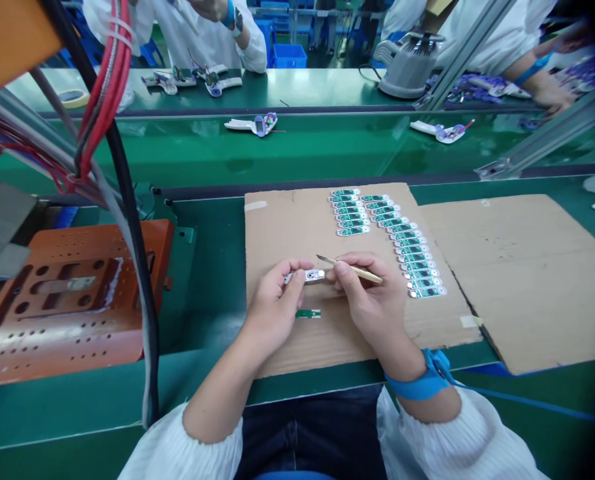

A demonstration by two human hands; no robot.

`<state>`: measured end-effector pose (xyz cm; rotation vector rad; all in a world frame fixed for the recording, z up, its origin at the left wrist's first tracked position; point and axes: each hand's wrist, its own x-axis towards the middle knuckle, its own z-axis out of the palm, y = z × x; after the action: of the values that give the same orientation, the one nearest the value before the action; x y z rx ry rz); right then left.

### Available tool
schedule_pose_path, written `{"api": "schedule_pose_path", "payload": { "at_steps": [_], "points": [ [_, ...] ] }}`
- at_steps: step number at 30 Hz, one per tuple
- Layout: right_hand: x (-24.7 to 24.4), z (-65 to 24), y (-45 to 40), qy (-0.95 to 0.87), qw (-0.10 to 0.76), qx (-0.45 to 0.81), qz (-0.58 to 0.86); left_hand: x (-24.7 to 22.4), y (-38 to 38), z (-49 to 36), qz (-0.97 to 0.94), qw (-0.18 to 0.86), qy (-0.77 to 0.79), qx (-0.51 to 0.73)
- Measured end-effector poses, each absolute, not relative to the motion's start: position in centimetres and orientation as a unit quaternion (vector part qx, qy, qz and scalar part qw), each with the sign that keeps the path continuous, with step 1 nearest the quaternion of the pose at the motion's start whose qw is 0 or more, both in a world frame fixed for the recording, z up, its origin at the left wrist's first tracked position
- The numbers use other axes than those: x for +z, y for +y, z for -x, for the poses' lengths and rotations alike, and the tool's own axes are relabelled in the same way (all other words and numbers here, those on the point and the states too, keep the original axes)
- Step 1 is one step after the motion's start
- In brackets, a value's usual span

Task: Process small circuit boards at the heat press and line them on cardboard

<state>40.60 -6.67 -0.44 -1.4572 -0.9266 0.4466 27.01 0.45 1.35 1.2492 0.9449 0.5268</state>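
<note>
- The step in hand looks like close work on a small strip (314, 275) with a knife (370, 274).
- The left hand (276, 303) is clamped on the strip, thumb and fingers together, with one end poking out toward 3 o'clock.
- The right hand (377, 303) is closed round the knife, its tip aimed at 10 o'clock (whether it touches the strip, I cannot tell).
- The next move seems to call for a steady strip and a light, exact touch of the tip.
- The strip is whitish and narrow, with a rounded end and a dark spot; fingers hide the rest.
- It is held above the cardboard (287, 223), which lies on the green surface (217, 280).
- A green board (309, 313) lies at 6 o'clock from it; green-and-white pieces (420, 274) line up from 1 to 3 o'clock.
</note>
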Motion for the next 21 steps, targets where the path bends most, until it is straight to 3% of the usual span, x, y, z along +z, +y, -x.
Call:
{"api": "schedule_pose_path", "payload": {
  "at_steps": [5, 21],
  "points": [
    [-0.1, -40.7, -6.7, -0.442, 0.617, 0.158, 0.632, 0.7, 0.3, -27.3, -0.568, 0.645, 0.444, 0.256],
    [-0.2, -40.8, -6.9, -0.486, 0.603, 0.217, 0.595, 0.3, 0.1, -27.4, -0.599, 0.616, 0.438, 0.265]
  ]
}}
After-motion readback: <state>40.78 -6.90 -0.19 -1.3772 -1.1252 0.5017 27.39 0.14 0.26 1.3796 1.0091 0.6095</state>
